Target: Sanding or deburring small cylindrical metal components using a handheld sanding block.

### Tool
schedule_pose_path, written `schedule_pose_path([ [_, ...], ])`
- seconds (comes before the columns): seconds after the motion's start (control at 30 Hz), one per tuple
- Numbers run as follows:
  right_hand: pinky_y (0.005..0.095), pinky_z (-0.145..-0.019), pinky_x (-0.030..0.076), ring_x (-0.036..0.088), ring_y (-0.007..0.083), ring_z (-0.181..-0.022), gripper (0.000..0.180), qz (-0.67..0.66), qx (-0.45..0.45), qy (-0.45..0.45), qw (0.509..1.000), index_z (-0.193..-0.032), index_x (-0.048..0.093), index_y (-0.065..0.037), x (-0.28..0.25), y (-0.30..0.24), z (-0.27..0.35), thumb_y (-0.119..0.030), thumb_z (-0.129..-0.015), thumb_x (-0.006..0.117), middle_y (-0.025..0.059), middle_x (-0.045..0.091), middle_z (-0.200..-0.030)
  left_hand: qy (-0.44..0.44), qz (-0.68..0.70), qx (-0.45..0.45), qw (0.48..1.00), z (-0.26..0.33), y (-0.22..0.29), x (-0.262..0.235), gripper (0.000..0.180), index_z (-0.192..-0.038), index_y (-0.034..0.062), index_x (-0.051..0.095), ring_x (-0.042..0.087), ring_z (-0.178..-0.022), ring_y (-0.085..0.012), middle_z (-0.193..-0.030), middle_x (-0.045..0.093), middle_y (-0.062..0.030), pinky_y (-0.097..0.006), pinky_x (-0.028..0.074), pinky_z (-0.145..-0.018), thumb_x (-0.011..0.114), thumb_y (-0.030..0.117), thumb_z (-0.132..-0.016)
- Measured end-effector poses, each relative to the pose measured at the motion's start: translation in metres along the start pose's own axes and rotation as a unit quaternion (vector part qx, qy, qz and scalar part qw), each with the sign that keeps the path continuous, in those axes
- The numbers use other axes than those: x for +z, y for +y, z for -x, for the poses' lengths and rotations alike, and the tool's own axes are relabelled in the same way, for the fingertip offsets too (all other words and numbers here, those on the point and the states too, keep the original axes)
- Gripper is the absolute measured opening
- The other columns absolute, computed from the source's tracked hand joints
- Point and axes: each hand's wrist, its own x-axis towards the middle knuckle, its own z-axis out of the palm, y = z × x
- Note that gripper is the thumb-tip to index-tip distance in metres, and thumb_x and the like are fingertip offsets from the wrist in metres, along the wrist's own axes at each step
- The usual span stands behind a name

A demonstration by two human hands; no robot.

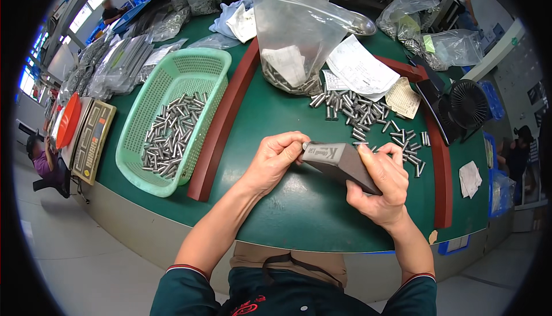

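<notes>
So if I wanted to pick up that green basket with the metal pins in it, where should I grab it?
Probably by the rim of the green basket, one hand on each long side, coming from above. The walls are thin mesh, and the metal pins lie heaped toward the near end, so lifting by one side would likely tip it.

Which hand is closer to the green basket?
Left. The left hand is just right of the green basket, past the red bar. The right hand is farther right, holding the grey block.
</notes>
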Motion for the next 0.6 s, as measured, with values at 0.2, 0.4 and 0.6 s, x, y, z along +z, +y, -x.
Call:
schedule_pose_path([
  [0.2,0.0349,-0.071,0.039,0.054,0.0177,-0.057,0.061,0.002,-0.006,0.006,1.0,-0.117,0.064,-0.001,0.002,-0.004,0.0,-0.001,-0.056,0.069,0.0018,0.059,-0.069,-0.013,-0.002,0.005,1.0,-0.001,-0.001,0.0,0.02,-0.103,-0.0007,0.064,0.051,-0.077,-0.0089,-0.086,0.058,-0.0008,-0.023,0.043,-0.071,0.056,0.016,-0.097],
  [0.4,0.0349,-0.07,0.039,0.056,0.0171,-0.059,0.062,-0.006,0.004,0.004,1.0,-0.117,0.064,-0.001,0.002,-0.002,0.001,-0.003,-0.056,0.069,0.0021,0.058,-0.068,-0.003,-0.003,0.0,1.0,0.001,-0.001,-0.001,0.019,-0.1,-0.0005,0.064,0.051,-0.076,-0.0091,-0.087,0.059,-0.0012,-0.023,0.043,-0.071,0.056,0.017,-0.097],
  [0.6,0.0344,-0.072,0.038,0.055,0.0175,-0.058,0.062,0.056,0.009,0.06,0.997,-0.118,0.063,0.0,-0.002,0.008,0.002,-0.001,-0.056,0.069,0.0024,0.058,-0.069,-0.02,-0.051,0.003,0.998,-0.002,0.007,0.004,0.024,-0.09,0.001,0.062,0.047,-0.074,-0.0106,-0.084,0.055,-0.0026,-0.025,0.038,-0.069,0.057,0.024,-0.096],
])
